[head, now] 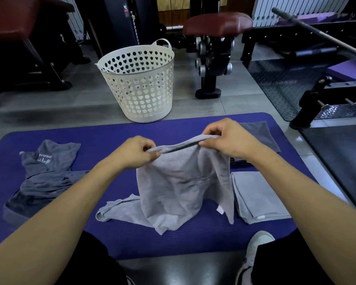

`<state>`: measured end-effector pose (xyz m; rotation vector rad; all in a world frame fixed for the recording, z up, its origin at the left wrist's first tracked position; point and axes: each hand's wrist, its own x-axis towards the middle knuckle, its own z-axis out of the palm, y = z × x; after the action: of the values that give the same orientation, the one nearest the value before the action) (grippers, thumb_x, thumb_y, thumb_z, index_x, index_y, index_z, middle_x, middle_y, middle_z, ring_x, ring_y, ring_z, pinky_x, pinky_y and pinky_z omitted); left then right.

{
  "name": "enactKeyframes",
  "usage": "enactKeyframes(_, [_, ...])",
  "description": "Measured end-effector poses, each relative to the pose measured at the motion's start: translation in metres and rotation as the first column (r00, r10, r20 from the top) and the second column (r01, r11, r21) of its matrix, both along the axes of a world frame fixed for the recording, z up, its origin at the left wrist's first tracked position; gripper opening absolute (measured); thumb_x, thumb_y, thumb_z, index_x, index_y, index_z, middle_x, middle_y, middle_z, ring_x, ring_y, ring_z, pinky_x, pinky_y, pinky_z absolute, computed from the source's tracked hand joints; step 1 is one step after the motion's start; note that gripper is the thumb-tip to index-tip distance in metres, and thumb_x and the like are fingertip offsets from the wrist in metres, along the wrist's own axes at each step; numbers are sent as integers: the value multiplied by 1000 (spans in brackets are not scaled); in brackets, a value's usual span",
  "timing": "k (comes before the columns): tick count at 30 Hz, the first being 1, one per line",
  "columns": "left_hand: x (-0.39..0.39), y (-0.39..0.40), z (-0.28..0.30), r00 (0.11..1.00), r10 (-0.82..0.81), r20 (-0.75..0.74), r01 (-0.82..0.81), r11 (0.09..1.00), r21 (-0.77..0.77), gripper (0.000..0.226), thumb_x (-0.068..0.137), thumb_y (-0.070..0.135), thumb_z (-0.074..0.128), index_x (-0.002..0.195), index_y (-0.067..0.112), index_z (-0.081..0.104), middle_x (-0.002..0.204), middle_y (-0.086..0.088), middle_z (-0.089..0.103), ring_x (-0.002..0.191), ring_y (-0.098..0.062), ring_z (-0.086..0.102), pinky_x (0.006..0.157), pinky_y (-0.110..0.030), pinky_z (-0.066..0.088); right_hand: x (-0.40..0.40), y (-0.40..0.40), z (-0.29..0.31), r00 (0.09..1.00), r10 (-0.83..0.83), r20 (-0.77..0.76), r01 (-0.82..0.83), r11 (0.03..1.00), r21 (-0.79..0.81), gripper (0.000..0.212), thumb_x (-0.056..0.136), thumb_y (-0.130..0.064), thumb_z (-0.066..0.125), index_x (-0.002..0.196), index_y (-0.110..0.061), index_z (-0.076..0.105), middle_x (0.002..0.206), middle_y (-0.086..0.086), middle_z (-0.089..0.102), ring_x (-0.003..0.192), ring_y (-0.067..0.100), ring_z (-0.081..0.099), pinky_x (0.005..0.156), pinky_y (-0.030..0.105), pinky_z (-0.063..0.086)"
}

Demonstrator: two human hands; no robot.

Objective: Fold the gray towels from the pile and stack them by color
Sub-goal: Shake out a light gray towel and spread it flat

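Observation:
A light gray towel (179,188) hangs over the middle of the purple mat (103,138), its lower end crumpled on the mat. My left hand (136,151) pinches its top edge on the left, and my right hand (228,138) pinches the same edge on the right. A folded light gray towel (257,196) lies flat to the right. Behind my right hand lies a folded dark gray towel (261,132), partly hidden. On the left of the mat sits a loose pile of dark gray towels (43,177).
A white perforated laundry basket (140,83) stands on the floor beyond the mat. Gym benches and a weight machine (212,58) fill the background. A black platform (341,161) borders the mat on the right. My white shoe (253,249) rests at the mat's near edge.

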<state>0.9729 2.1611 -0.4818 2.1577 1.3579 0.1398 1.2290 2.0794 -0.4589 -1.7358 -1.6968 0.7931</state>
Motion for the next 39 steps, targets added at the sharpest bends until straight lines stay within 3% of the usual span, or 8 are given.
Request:
enactKeyframes(3, [-4,1,-5,999,-51,-4,51,998,-43,20,87,39,71,71,27,68,65,11,60,63,-8,52,61,-27,42,7,-2,-2,1000,-7,5,7,1000,-17,5,88,-16,72,86,-18,76,82,-7,74,81,5,67,75,23,51])
enactKeyframes(8, [-7,2,-18,971,-95,-219,71,991,-113,21,91,29,68,73,18,67,74,4,67,73,-15,60,65,-29,45,9,-2,-2,986,-119,-116,130,988,86,12,88,-13,68,82,-20,74,78,-9,71,71,-1,60,64,12,46])
enactKeyframes(12, [5,-3,1,983,79,166,-61,992,-113,16,87,20,72,87,4,73,78,-10,70,69,-13,58,61,-23,48,-2,-1,-14,986,-130,-107,139,987,83,8,89,-15,66,90,-20,71,84,-7,71,80,6,64,73,21,51])
enactKeyframes(15, [19,-16,24,891,135,433,-37,973,-226,10,88,12,70,94,6,75,77,-6,70,69,-6,60,64,-18,50,-15,-1,-17,989,63,-133,-65,998,-11,26,82,-24,76,106,-22,68,100,-8,71,98,10,66,92,37,54])
enactKeyframes(18, [22,-23,33,869,62,491,73,965,-252,17,94,4,59,99,11,74,93,-4,75,87,-7,65,82,-25,53,-32,-6,-19,970,217,-107,-222,974,-39,41,74,-40,82,111,-26,68,103,-12,70,99,10,65,90,37,54])
enactKeyframes(24, [12,-28,30,821,96,562,111,940,-323,15,93,2,62,105,1,70,107,-23,71,96,-23,66,99,-42,50,-42,-9,-26,984,59,-167,-32,987,159,8,85,-24,75,83,-16,74,77,-5,72,73,9,67,71,32,56])
enactKeyframes(33, [5,-27,26,779,186,599,27,944,-328,17,79,15,76,94,11,71,94,-15,74,88,-21,67,92,-41,54,-55,-10,-24,977,19,-212,18,985,169,7,81,-18,77,76,-15,72,72,-6,71,68,12,64,69,32,53])
enactKeyframes(39, [-5,-11,1,919,85,384,49,944,-326,33,82,8,76,111,21,68,108,-1,73,99,-6,67,94,-35,52,-31,-7,5,870,-90,-484,163,980,111,10,87,-5,67,86,-15,70,78,-2,68,75,5,62,74,21,51])
